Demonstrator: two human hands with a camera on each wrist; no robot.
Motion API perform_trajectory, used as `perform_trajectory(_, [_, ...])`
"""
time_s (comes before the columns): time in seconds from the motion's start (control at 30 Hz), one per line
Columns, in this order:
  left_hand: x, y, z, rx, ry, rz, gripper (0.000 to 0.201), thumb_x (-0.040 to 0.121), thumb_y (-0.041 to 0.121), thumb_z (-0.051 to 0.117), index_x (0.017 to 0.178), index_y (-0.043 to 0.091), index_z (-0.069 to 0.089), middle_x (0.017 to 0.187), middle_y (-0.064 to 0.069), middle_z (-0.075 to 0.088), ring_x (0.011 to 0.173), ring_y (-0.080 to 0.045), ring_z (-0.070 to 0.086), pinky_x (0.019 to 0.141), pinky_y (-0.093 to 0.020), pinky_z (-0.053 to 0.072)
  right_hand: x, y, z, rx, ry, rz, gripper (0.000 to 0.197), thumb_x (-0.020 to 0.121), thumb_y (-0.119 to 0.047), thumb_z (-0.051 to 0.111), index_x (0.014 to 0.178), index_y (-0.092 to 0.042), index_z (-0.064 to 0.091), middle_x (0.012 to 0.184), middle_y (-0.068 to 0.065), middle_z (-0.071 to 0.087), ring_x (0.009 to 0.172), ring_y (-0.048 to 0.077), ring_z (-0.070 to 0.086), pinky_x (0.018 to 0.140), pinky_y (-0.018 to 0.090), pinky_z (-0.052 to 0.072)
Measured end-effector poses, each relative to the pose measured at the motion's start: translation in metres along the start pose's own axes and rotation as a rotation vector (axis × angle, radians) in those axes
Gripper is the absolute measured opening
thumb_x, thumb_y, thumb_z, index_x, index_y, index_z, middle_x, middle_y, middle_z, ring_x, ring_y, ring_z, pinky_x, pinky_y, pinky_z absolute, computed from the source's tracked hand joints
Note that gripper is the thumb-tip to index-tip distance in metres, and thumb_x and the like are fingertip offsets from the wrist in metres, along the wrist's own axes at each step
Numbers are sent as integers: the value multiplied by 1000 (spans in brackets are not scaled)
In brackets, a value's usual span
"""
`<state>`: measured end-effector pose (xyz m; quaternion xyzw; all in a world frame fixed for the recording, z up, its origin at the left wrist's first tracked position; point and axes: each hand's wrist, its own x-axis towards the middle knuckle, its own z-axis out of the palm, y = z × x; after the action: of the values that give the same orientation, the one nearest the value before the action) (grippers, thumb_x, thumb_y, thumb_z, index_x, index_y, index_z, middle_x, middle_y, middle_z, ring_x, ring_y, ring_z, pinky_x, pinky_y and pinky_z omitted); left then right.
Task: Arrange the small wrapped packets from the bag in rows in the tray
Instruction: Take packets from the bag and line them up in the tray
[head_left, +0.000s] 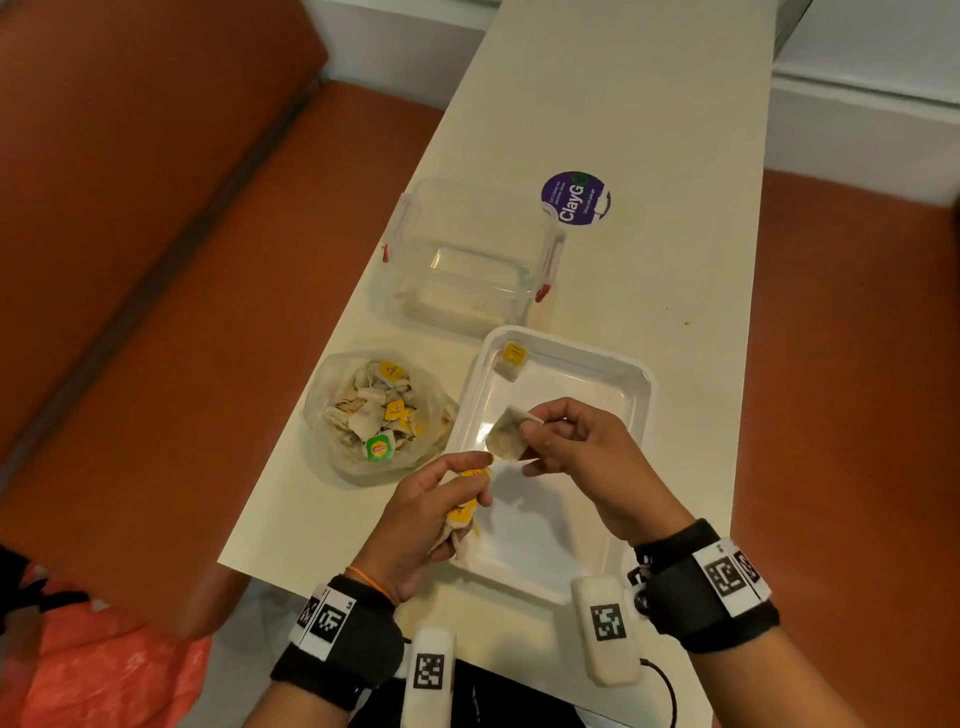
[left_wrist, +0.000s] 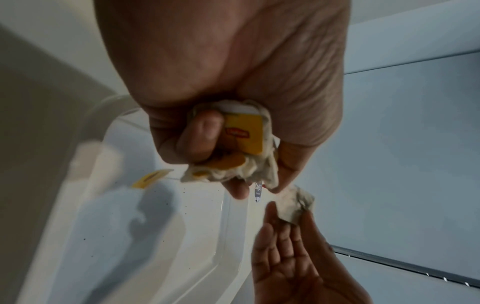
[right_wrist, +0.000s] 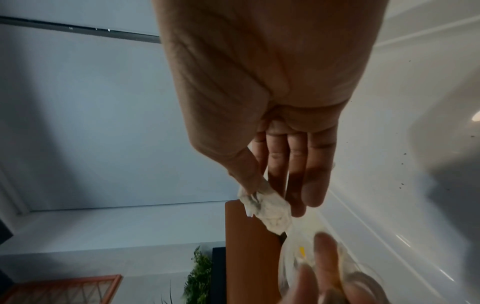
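A white tray (head_left: 639, 384) lies on the table, with one tea packet (head_left: 510, 359) in its far left corner. Above the tray's middle, my right hand (head_left: 571, 441) pinches a single pale packet (head_left: 506, 434) between thumb and forefinger; the right wrist view shows the same packet (right_wrist: 267, 207). My left hand (head_left: 436, 514) grips a bunch of yellow-tagged packets (head_left: 462, 514) over the tray's near left edge, and in the left wrist view this bunch (left_wrist: 241, 148) sits inside the curled fingers. A clear bag (head_left: 376, 410) full of packets sits left of the tray.
A clear lidded plastic box (head_left: 470, 254) with red clips stands beyond the tray. A round purple sticker (head_left: 574, 200) is on the table behind it. The narrow cream table (head_left: 649, 130) has an orange floor on both sides. An orange bag (head_left: 104, 670) lies at lower left.
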<state>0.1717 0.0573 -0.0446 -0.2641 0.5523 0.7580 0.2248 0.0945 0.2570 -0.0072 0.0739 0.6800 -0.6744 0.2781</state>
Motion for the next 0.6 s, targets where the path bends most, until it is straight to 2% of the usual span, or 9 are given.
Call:
perform_trajectory(0.07, [-1,0,-2,-18,59,-12,31,83,35,82,107,17,75,88,-5,65,55,-13,44,41,-18,23,-1,-4,-2,19,8,-37,14,98,-17,70,108,-6,68,98,15,79,95,30,76,89,50,62])
perform_trajectory(0.13, [-3,2,-2,-32,85,-31,40,85,43,76,106,10,74,87,-5,64,53,-12,43,40,-19,21,-5,-9,-1,-36,30,-115,11,98,-16,71,106,-9,69,99,9,79,95,27,76,87,47,63])
perform_trajectory(0.27, [-7,15,4,-91,4,-87,50,96,59,60,108,15,81,86,-5,68,53,-11,40,46,-29,10,-15,-11,5,-297,6,-313,8,95,-20,75,102,-19,72,110,-13,77,101,8,73,90,27,59])
perform_trajectory(0.37, [-5,22,9,-143,-23,-68,51,93,60,64,103,11,77,82,-8,65,49,-9,39,44,-26,9,-19,-5,8,-531,-48,-495,7,93,-24,78,100,-24,76,122,-20,72,113,5,68,90,25,56])
perform_trajectory(0.43, [-6,27,11,-99,4,-29,39,90,52,71,98,14,72,71,-7,54,47,-9,39,39,-21,14,-20,0,8,-623,-58,-576,8,91,-28,80,99,-27,78,130,-20,68,117,4,65,92,25,54])
perform_trajectory(0.5, [-7,28,11,-58,16,7,32,88,45,75,98,14,72,64,-2,46,47,-9,39,37,-19,21,-22,3,6,-656,-59,-585,10,89,-30,82,98,-29,79,135,-21,65,119,2,64,96,26,53])
perform_trajectory(0.57, [-8,27,9,-28,30,36,35,84,45,78,99,13,75,62,0,50,50,-11,43,41,-20,29,-23,4,4,-674,-68,-559,12,87,-27,84,98,-31,79,137,-21,63,120,2,63,96,28,54])
perform_trajectory(0.6, [-9,27,9,-12,32,52,38,83,46,80,100,13,77,65,-1,55,55,-14,47,47,-22,36,-24,4,2,-662,-74,-528,16,87,-23,84,99,-31,78,137,-22,63,119,3,63,93,27,55])
